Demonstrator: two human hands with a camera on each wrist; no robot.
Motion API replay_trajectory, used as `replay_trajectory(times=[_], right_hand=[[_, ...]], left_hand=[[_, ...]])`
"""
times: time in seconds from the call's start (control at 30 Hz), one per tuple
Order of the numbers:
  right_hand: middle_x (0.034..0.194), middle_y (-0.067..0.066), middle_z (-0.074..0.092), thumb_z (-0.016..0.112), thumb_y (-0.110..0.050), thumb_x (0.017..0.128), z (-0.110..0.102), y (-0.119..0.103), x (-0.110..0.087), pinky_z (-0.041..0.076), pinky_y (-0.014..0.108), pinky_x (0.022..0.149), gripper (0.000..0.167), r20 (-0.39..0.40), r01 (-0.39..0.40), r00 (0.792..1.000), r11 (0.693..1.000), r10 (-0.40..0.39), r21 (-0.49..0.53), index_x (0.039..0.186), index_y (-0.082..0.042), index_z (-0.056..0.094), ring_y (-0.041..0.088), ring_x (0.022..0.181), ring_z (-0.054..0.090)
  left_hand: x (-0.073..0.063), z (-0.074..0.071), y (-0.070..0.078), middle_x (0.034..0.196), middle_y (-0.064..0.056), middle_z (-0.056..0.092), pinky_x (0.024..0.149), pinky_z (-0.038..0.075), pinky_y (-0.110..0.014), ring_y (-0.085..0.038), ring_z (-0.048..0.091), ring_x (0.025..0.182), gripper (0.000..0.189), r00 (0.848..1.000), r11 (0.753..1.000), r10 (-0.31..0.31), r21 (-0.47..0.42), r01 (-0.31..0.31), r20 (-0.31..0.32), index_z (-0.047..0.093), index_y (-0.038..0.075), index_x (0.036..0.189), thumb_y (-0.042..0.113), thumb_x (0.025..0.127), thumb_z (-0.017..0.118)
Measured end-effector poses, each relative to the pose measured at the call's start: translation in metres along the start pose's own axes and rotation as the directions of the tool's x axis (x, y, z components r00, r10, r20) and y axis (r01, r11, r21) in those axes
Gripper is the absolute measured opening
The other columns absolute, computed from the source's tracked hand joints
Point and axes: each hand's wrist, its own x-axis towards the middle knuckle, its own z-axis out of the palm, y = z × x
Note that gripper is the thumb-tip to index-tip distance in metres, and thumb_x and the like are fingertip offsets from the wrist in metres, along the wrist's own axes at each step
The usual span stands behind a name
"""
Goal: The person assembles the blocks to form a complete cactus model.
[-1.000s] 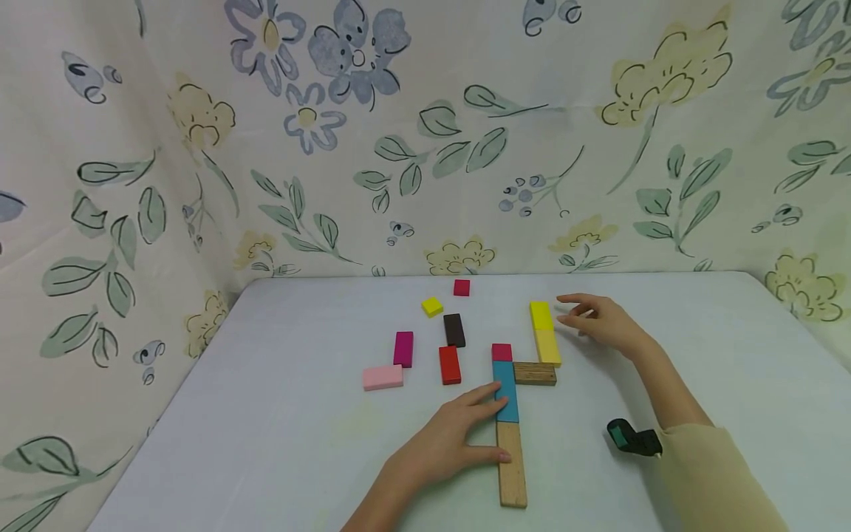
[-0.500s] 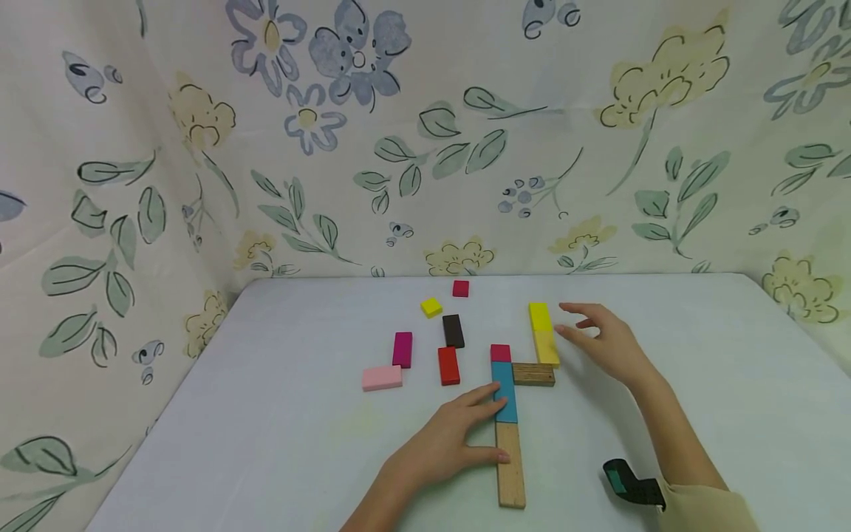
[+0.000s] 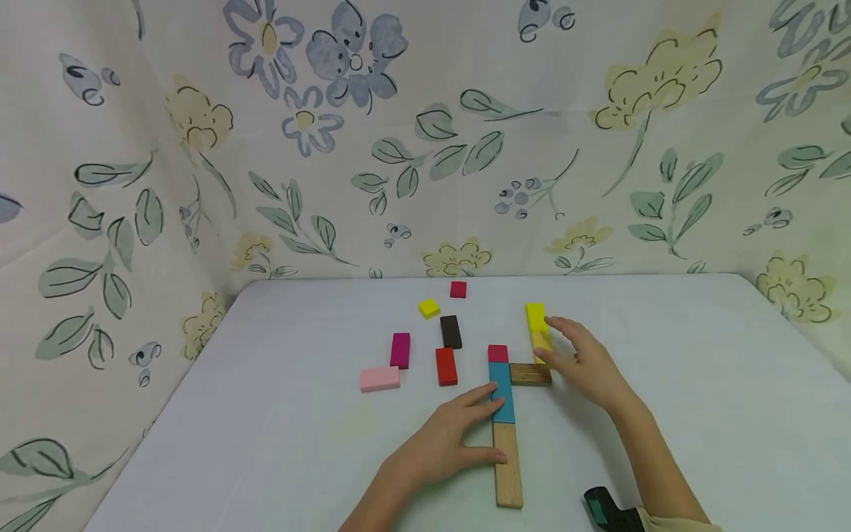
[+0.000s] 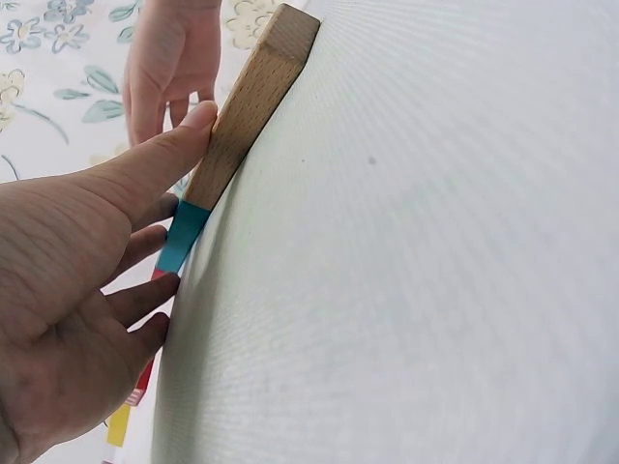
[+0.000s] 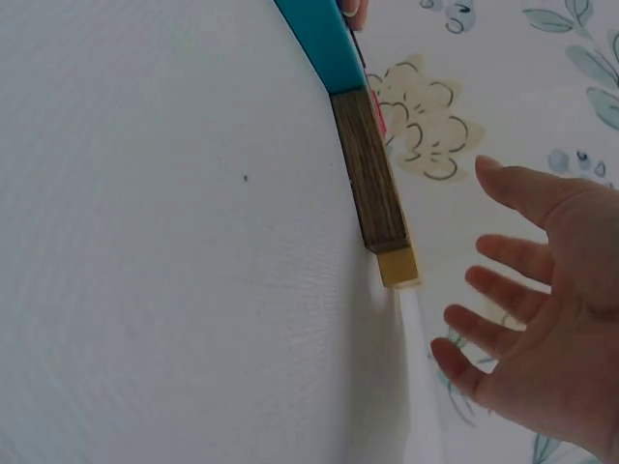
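My left hand (image 3: 439,436) rests along a column of flat blocks. Its fingertips touch the blue block (image 3: 503,377) and its thumb lies on the long light-wood block (image 3: 508,476); the left wrist view shows its fingers (image 4: 145,300) loosely bent. A small crimson block (image 3: 497,353) tops the column. From the blue block's right side extends a brown wood block (image 3: 530,374), with two yellow blocks (image 3: 535,316) end to end beyond it. Beside the yellow blocks is my right hand (image 3: 592,369), fingers spread. In the right wrist view, that hand (image 5: 571,300) holds nothing.
Left of the column lie a red block (image 3: 447,367), a dark block (image 3: 450,332), a magenta block (image 3: 400,350) and a pink block (image 3: 380,379). Farther back are a small yellow block (image 3: 429,309) and a crimson one (image 3: 458,290). A floral curtain (image 3: 399,170) hangs behind the white table (image 3: 266,443).
My right hand has moved toward me and slightly left, from the far end of the yellow blocks to their near end. The left hand and the blocks look unchanged.
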Motion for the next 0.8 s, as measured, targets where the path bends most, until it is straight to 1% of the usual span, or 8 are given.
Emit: replay_trajectory(times=[0.17, 0.23, 0.37, 0.53, 0.8], right_hand=[[0.163, 0.033, 0.034, 0.070, -0.032, 0.102, 0.005, 0.004, 0.001, 0.035, 0.075, 0.111, 0.071, 0.028, -0.002, 1.000, 1.000, 0.002, -0.015, 0.156, 0.004, 0.042, 0.055, 0.149, 0.031], [0.163, 0.033, 0.033, 0.071, -0.033, 0.101, 0.006, 0.005, 0.001, 0.032, 0.076, 0.114, 0.072, 0.039, 0.006, 0.999, 1.000, -0.005, -0.014, 0.156, 0.004, 0.043, 0.055, 0.150, 0.030], [0.163, 0.033, 0.034, 0.073, -0.032, 0.100, 0.009, 0.007, 0.000, 0.029, 0.075, 0.116, 0.073, 0.054, 0.037, 0.998, 0.999, -0.037, 0.001, 0.155, 0.007, 0.043, 0.056, 0.151, 0.029], [0.164, 0.033, 0.032, 0.074, -0.031, 0.099, 0.012, 0.009, -0.001, 0.030, 0.076, 0.115, 0.074, 0.079, 0.043, 0.996, 0.999, -0.043, 0.000, 0.155, 0.007, 0.043, 0.056, 0.151, 0.027], [0.162, 0.034, 0.035, 0.077, -0.029, 0.096, 0.013, 0.012, -0.002, 0.033, 0.081, 0.109, 0.074, 0.082, 0.066, 0.995, 0.996, -0.060, -0.062, 0.153, 0.008, 0.046, 0.059, 0.147, 0.030]], left_hand=[[0.000, 0.000, -0.001, 0.170, 0.007, 0.036, 0.122, 0.040, -0.040, -0.019, 0.037, 0.156, 0.073, 1.000, 1.000, 0.022, 0.001, -0.022, -0.008, 0.050, 0.021, 0.159, 0.045, 0.095, 0.077], [0.000, 0.000, -0.001, 0.170, 0.006, 0.037, 0.123, 0.040, -0.040, -0.020, 0.037, 0.156, 0.073, 0.999, 0.999, 0.032, 0.002, -0.032, -0.011, 0.051, 0.020, 0.159, 0.044, 0.095, 0.078], [0.000, 0.000, -0.001, 0.170, 0.006, 0.037, 0.122, 0.040, -0.040, -0.019, 0.037, 0.156, 0.074, 0.999, 0.999, 0.037, 0.002, -0.037, -0.012, 0.051, 0.020, 0.159, 0.045, 0.095, 0.078], [-0.001, 0.000, -0.001, 0.170, 0.006, 0.036, 0.122, 0.040, -0.039, -0.019, 0.037, 0.156, 0.074, 0.999, 0.999, 0.034, -0.009, -0.034, -0.011, 0.050, 0.021, 0.159, 0.045, 0.095, 0.078], [0.000, 0.000, -0.002, 0.171, 0.007, 0.036, 0.123, 0.039, -0.040, -0.019, 0.036, 0.156, 0.075, 0.999, 0.999, 0.037, -0.012, -0.037, -0.013, 0.050, 0.020, 0.159, 0.045, 0.095, 0.078]])
